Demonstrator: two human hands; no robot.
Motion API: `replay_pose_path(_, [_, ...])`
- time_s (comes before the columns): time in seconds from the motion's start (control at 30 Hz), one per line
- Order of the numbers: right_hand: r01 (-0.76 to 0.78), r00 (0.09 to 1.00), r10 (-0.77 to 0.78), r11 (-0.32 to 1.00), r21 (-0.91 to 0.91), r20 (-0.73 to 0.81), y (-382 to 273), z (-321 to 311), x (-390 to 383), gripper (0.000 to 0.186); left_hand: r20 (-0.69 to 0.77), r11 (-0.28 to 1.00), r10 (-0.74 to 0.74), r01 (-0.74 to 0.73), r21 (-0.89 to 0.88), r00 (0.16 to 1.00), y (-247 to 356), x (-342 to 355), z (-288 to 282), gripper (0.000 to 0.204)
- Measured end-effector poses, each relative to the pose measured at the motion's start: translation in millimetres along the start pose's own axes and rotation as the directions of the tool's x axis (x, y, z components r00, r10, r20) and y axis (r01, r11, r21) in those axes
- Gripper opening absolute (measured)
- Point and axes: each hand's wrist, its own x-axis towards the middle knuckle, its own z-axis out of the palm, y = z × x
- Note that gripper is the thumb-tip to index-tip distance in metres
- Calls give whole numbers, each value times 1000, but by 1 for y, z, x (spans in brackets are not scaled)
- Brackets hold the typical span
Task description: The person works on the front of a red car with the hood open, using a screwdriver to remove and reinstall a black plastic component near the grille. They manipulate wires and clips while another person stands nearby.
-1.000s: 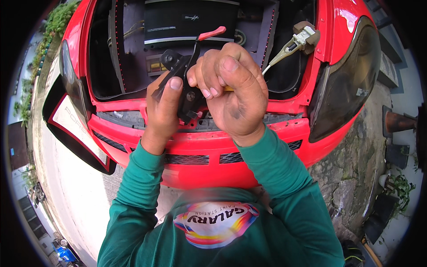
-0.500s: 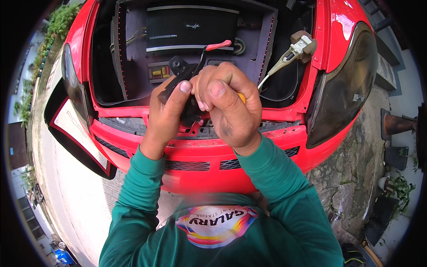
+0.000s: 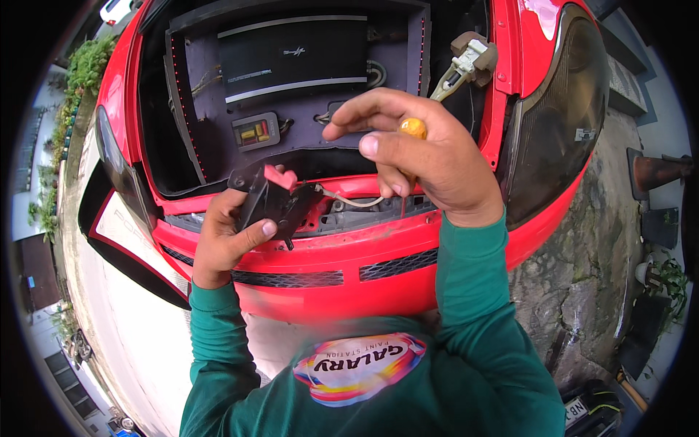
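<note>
My left hand (image 3: pixel 231 231) is closed round a black hood latch (image 3: pixel 263 211) with a red lever (image 3: pixel 280 177), held just above the front edge of the red car. A pale cable (image 3: pixel 353 202) runs from the latch toward the right, passing below my right hand. In my right hand (image 3: pixel 429 149) sits a yellow-handled screwdriver (image 3: pixel 413 128), kept in the palm by the thumb and lower fingers. The index finger stretches out to the left, apart from the latch. Most of the screwdriver's handle is hidden by the hand.
Behind my hands, the open front compartment holds a black amplifier (image 3: pixel 295 58) and a small fuse box (image 3: pixel 255 131). A white plastic fitting (image 3: pixel 466 62) sticks up at the compartment's right side. The red bumper (image 3: pixel 349 291) lies between me and the compartment; dark headlights (image 3: pixel 557 116) flank it.
My hands have separated. The left has lowered with the latch, turning it so its red lever shows differently; the right has moved right and loosened its fingers, keeping the screwdriver.
</note>
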Motion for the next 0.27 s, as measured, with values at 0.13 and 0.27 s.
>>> replay_pose_path(0.13, [182,976,-58,749,-637,211,20,14,7,35,250,903,159,-243,355,955,12,0,-19,59])
replay_pose_path(0.27, [-27,948,199,827,-562,247,14,16,9,40,158,886,132,-188,425,978,8,-12,-16,62])
